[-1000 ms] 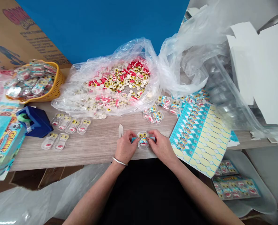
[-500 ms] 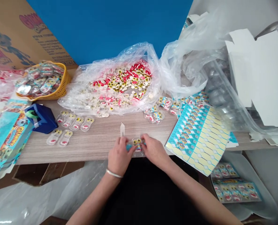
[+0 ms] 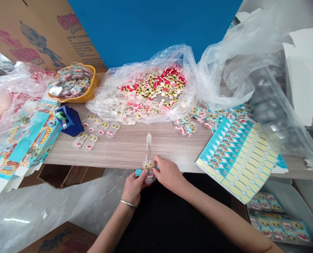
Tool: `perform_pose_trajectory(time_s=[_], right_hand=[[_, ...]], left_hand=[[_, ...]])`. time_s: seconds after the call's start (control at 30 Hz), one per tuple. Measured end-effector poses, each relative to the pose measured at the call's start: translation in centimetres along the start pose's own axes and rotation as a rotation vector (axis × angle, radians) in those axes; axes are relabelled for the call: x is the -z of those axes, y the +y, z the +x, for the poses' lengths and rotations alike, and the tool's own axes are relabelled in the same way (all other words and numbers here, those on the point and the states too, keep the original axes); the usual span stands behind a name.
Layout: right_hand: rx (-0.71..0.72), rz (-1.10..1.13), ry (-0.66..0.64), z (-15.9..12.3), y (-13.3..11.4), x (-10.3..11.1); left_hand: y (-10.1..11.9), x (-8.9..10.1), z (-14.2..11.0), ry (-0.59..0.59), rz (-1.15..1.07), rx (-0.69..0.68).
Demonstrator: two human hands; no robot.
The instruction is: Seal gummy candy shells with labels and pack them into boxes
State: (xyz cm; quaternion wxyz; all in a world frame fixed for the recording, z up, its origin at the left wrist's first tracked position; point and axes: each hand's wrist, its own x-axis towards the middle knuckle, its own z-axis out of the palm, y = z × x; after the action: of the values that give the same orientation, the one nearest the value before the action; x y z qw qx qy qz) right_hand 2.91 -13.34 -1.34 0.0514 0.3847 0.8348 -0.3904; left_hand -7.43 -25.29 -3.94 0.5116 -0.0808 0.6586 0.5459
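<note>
At the table's front edge, my left hand (image 3: 133, 187) grips a small clear blister pack (image 3: 148, 164) between thumb and fingers. Yellow eye-shaped candies show in its upper part. A blue printed sticker (image 3: 138, 172) lies across the pack's middle, one end sticking out to the left. My right hand (image 3: 170, 174) pinches the pack's right side, its fingertips at the sticker band. Just beyond the pack, a pale pointed strip (image 3: 148, 144) lies on the wooden table (image 3: 130, 149).
Filled blister packs (image 3: 90, 142) lie left, near a blue tape dispenser (image 3: 69, 121) and a yellow basket (image 3: 93, 82). A clear bag (image 3: 103, 102) of loose candies stands behind. Labelled packs (image 3: 188, 129) and a sticker sheet (image 3: 240, 158) are right. A bin (image 3: 298, 196) stands below.
The view has shifted left, so the table things appear farther right. Both hands have drawn the pack nearer to me, off the tabletop, and my left hand has turned more palm-up beneath it.
</note>
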Motion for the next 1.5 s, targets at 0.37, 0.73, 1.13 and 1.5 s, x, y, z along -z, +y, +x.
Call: perform_pose_trajectory(time_s=[0.37, 0.73, 1.13, 1.5], right_hand=[[-0.007, 0.993, 0.040, -1.0, 3.4, 4.1], [0.093, 1.539, -0.214, -2.3, 4.5, 7.0], [0.142, 1.555, -0.518, -0.5, 6.5, 6.6], [0.127, 1.096, 0.428, -1.9, 5.6, 7.4]], left_hand=[[4.9, -3.4, -1.2, -0.135, -0.062, -0.275], [6.6, -9.3, -3.0, -0.630, -0.057, -0.147], [5.9, -10.5, -3.0, -0.667, 0.022, -0.038], [5.6, -12.9, -0.9, -0.274, 0.012, -0.333]])
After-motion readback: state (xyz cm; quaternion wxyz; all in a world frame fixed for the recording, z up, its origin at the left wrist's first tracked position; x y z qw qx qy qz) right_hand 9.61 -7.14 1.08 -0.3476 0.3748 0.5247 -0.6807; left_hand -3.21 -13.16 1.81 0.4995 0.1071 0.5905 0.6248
